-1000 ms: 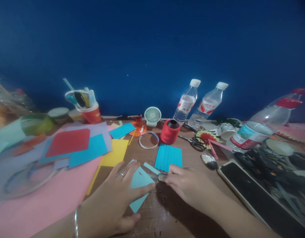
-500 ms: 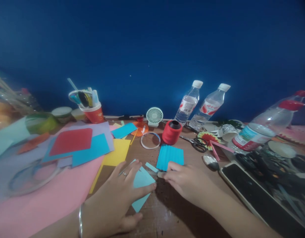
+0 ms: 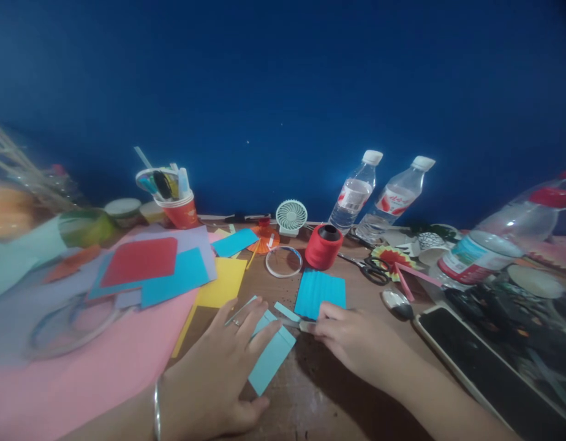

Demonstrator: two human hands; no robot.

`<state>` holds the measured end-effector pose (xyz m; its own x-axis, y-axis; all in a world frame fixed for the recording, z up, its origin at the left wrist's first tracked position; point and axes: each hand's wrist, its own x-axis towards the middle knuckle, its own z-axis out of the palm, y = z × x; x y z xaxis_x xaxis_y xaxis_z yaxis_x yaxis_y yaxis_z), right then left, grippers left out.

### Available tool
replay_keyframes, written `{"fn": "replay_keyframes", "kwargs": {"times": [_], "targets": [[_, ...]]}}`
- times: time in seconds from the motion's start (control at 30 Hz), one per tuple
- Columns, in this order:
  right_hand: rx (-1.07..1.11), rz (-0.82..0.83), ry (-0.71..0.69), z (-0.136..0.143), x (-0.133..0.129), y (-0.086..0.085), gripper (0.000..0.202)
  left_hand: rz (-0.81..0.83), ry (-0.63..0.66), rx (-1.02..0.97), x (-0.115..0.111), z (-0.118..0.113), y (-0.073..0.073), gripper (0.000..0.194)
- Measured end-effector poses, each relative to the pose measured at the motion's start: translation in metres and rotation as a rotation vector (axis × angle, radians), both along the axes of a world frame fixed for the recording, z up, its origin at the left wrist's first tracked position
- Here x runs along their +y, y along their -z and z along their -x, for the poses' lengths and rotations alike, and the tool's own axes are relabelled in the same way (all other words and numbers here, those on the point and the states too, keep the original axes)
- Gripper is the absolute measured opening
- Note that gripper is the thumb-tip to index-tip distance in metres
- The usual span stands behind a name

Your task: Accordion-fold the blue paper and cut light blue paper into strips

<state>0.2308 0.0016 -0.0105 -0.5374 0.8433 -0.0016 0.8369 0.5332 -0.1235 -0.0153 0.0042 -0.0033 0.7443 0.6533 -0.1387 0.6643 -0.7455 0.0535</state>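
Note:
My left hand lies spread on a pale blue sheet of paper, fingers stretched out and holding nothing. Its index finger reaches across the upper part of the sheet. A thin line runs close to the sheet's upper right edge. My right hand is closed around a small knife with a pale handle, its blade pointing left at the sheet's top edge. Just above the blade is a narrow pale blue strip. Pleated bright blue paper lies beyond my right hand.
Behind the pleated paper stand a red thread spool, a small fan and two water bottles. Scissors, a spoon and a phone lie to the right. Coloured sheets cover the left side.
My left index finger has shifted up along the sheet, showing more of its right side. The knife stays in my right hand near the top edge. The whole view has shifted slightly.

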Motion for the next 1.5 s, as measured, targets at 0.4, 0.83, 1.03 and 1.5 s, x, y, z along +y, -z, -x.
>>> {"fn": "replay_keyframes", "kwargs": {"times": [0.4, 0.83, 1.03, 1.5], "targets": [[-0.024, -0.017, -0.005, -0.002, 0.0, 0.001, 0.015, 0.023, -0.12, -0.202, 0.017, 0.004, 0.003, 0.047], [-0.041, -0.016, 0.003, -0.002, 0.001, 0.003, 0.014, -0.108, -0.212, -0.177, 0.018, 0.004, 0.009, 0.037], [-0.017, -0.02, -0.002, 0.001, 0.003, 0.003, 0.018, -0.122, -0.194, -0.17, 0.019, 0.006, 0.008, 0.042], [-0.004, -0.014, -0.006, 0.008, 0.007, -0.002, 0.016, -0.207, -0.207, -0.204, 0.015, 0.005, 0.01, 0.046]]}}
